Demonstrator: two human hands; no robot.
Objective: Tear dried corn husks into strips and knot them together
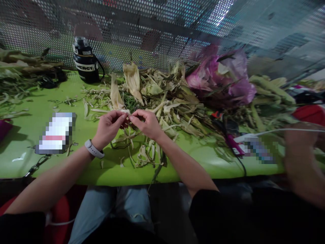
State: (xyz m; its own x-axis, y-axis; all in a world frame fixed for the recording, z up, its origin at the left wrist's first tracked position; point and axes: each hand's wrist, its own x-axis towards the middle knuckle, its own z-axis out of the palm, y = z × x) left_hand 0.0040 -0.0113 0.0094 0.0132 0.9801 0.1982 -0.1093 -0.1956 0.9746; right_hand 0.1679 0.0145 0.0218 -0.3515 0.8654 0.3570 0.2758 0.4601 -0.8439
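My left hand (pixel 108 124) and my right hand (pixel 147 124) meet fingertip to fingertip over the green table. Thumb and forefinger of each are pinched together. A small pale bit shows by the fingertips, too small to name. Behind the hands lie dry corn husks (pixel 133 79), some standing upright, with a little heap of thin green strips (pixel 130 101) among them. Pale curled peelings (pixel 146 154) are scattered on the table below my hands. A light wristband sits on my left wrist.
A black bottle (pixel 86 64) stands at the back left, and a phone (pixel 56 132) lies at the left. Right of the husks are a pink plastic bag (pixel 223 79) and a white cable (pixel 279 130). Another person's arm (pixel 302 159) rests at the far right. A perforated metal screen (pixel 162 37) rises behind.
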